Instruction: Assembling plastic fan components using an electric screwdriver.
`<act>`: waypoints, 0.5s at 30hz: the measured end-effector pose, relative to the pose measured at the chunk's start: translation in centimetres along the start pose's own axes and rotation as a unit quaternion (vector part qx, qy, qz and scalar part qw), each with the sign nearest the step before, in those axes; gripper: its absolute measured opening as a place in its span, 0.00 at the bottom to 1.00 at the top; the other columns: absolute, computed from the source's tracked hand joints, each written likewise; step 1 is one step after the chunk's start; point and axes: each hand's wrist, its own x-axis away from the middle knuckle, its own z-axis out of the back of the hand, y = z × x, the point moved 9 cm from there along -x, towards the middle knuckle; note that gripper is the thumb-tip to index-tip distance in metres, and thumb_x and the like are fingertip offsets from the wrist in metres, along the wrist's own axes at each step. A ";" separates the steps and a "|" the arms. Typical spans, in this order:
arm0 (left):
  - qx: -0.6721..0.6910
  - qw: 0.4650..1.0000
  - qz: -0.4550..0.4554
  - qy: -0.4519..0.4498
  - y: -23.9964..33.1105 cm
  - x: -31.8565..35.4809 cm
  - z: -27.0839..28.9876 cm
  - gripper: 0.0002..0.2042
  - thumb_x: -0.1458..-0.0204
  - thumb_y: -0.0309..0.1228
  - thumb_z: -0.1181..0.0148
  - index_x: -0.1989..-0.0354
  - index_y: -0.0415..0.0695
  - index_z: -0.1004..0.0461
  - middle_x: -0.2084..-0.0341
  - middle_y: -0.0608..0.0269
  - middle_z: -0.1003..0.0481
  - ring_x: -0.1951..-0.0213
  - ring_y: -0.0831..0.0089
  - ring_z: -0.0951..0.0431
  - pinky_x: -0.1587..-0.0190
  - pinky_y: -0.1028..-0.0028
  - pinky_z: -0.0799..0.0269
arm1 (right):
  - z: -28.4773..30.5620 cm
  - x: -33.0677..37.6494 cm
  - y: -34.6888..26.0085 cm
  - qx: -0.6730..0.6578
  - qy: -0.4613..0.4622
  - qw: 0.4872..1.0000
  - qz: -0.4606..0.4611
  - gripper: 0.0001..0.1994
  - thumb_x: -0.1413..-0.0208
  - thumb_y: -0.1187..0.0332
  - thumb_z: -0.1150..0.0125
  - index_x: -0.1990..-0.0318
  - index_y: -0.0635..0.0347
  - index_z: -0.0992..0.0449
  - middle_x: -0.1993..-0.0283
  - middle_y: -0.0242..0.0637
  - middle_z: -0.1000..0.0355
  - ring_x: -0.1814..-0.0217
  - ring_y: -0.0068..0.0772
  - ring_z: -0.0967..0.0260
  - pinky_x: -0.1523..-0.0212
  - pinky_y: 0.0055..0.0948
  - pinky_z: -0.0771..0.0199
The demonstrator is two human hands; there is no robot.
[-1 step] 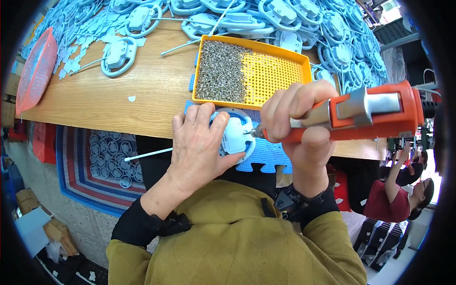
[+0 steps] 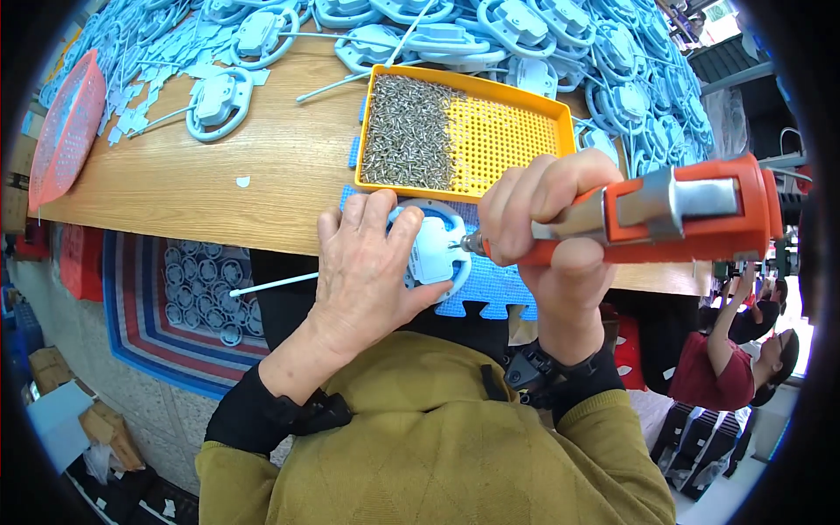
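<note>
Orange driver (image 2: 691,248), clenched in the right hand (image 2: 551,206), could skid if tilted, scratching the blue ringed part (image 2: 432,252) or nicking the left hand (image 2: 363,262) clasping it.

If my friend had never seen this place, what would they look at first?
Probably the big orange tool in the right hand, pointed at the light-blue piece held by the left hand. Next, maybe the yellow tray just beyond, its left part covered in small metal screws. Then the big pile of light-blue pieces across the table's far side.
</note>
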 end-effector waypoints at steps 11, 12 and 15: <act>0.014 1.000 0.003 0.004 -1.4 0.4 1.5 0.33 0.72 0.42 0.24 0.54 0.45 0.29 0.56 0.55 0.34 0.51 0.57 0.34 0.52 0.60 0.41 | 0.5 -1.8 1.0 -0.075 -0.044 0.996 0.007 0.23 0.44 0.44 0.41 0.63 0.56 0.35 0.76 0.32 0.34 0.80 0.25 0.39 0.76 0.27 0.36; 0.018 1.000 0.014 0.001 -2.3 0.7 2.0 0.32 0.71 0.41 0.25 0.54 0.45 0.29 0.55 0.55 0.34 0.50 0.57 0.35 0.51 0.60 0.41 | 1.2 -2.3 0.9 -0.073 -0.044 0.996 0.012 0.23 0.44 0.44 0.41 0.63 0.56 0.35 0.76 0.32 0.34 0.80 0.25 0.39 0.76 0.27 0.36; -0.038 0.998 0.053 0.011 -6.3 2.0 5.6 0.33 0.72 0.38 0.25 0.52 0.44 0.29 0.54 0.53 0.33 0.51 0.54 0.33 0.48 0.59 0.39 | 5.3 -4.3 -0.7 -0.064 0.043 0.992 0.100 0.21 0.43 0.45 0.42 0.63 0.55 0.32 0.75 0.30 0.34 0.76 0.25 0.38 0.71 0.26 0.37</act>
